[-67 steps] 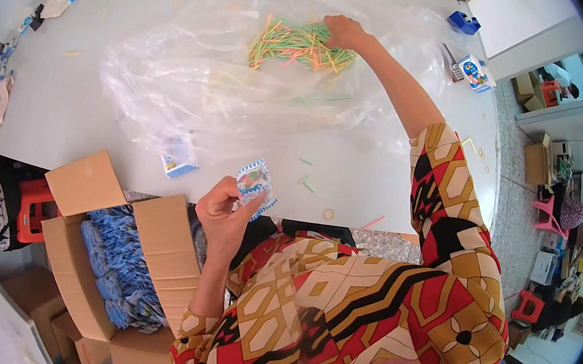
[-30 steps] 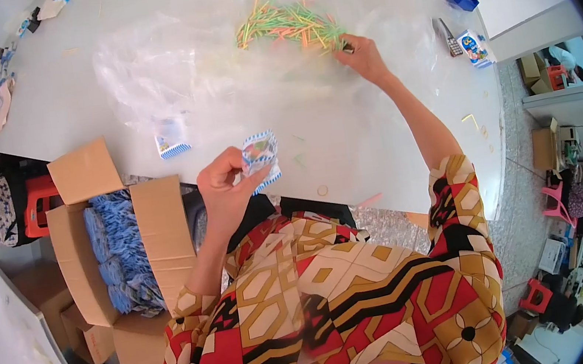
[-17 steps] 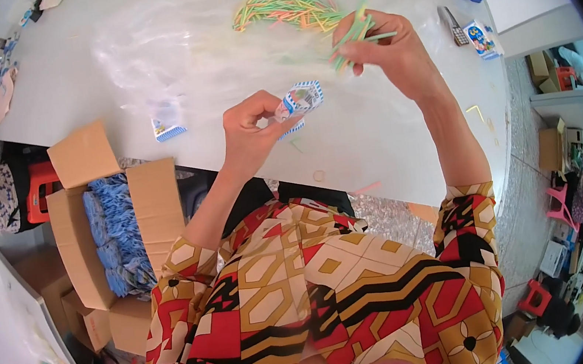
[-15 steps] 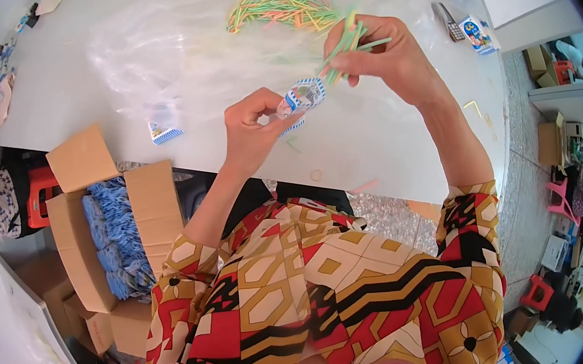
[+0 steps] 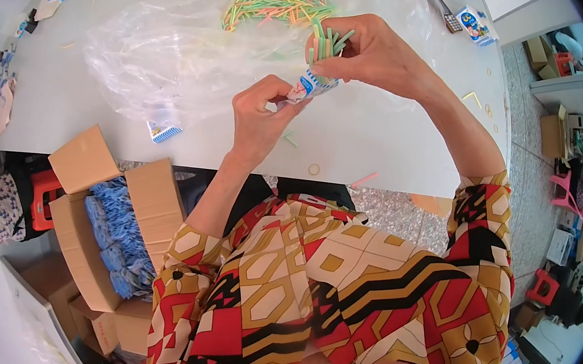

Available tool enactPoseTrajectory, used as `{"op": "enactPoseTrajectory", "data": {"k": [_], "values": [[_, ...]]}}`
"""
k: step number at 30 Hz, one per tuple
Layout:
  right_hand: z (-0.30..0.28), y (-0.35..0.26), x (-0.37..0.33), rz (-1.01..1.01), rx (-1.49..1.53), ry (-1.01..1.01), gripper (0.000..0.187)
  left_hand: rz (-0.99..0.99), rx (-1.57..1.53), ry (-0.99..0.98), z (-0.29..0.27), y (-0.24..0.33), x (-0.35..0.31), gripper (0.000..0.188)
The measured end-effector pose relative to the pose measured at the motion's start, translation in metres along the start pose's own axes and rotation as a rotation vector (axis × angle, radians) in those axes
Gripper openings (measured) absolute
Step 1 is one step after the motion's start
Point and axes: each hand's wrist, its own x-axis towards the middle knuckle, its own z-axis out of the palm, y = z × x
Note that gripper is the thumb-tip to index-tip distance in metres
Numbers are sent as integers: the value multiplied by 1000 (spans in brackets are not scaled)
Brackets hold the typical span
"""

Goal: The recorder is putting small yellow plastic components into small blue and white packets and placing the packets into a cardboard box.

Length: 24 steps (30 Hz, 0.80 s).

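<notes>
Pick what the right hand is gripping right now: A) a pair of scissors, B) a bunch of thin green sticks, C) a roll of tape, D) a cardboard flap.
B: the right hand pinches a bunch of thin green sticks over the small blue-and-white packet in the left hand.

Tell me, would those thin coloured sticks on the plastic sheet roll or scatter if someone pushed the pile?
Probably scatter: the coloured sticks lie loose and crisscrossed on a clear plastic sheet. They look thin and light, likely stiff, since those in the right hand stand straight.
</notes>
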Motion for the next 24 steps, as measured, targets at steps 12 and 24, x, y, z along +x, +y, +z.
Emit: {"op": "enactPoseTrajectory", "data": {"k": [12, 24], "values": [[8, 0, -2, -67, -16, 118, 16, -183, -298, 26, 9, -5, 0, 11], [-1, 14, 0, -238, -47, 243, 53, -285, -422, -29, 16, -2, 3, 7]]}}
